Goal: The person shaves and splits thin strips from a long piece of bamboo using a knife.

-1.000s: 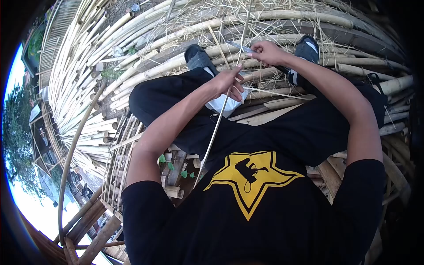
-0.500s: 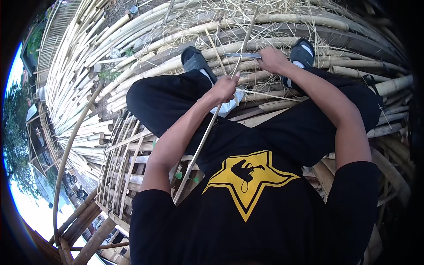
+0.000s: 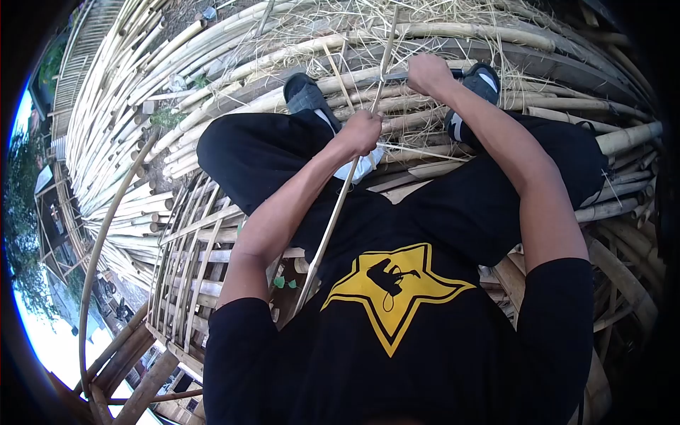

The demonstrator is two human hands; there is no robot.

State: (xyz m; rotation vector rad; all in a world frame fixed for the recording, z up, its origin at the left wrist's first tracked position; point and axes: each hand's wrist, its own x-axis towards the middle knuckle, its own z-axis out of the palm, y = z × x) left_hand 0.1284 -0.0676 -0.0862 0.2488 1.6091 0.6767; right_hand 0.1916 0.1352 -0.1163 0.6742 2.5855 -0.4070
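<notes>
My left hand [image 3: 361,132] is closed around a long, thin bamboo strip [image 3: 328,237]. The strip runs slantwise from beside my shirt, through my fist, and up past my feet. To the right of its upper part, my right hand [image 3: 428,74] is closed on a knife [image 3: 397,76]. The blade points left toward the strip and looks thin, seen nearly edge-on. Part of a dark handle sticks out on the other side of the fist. Whether the blade touches the strip, I cannot tell. A white cloth or bag [image 3: 363,166] lies just below my left hand.
Bamboo poles [image 3: 482,32] lie all around my sandalled feet, with pale shavings [image 3: 319,21] scattered over them. A slatted bamboo frame [image 3: 191,269] stands at my left. One bent pole [image 3: 106,241] arches up beyond it.
My right hand has moved slightly up and left and turned, so the blade shows narrower. The strip has shifted a little left, still in my left hand.
</notes>
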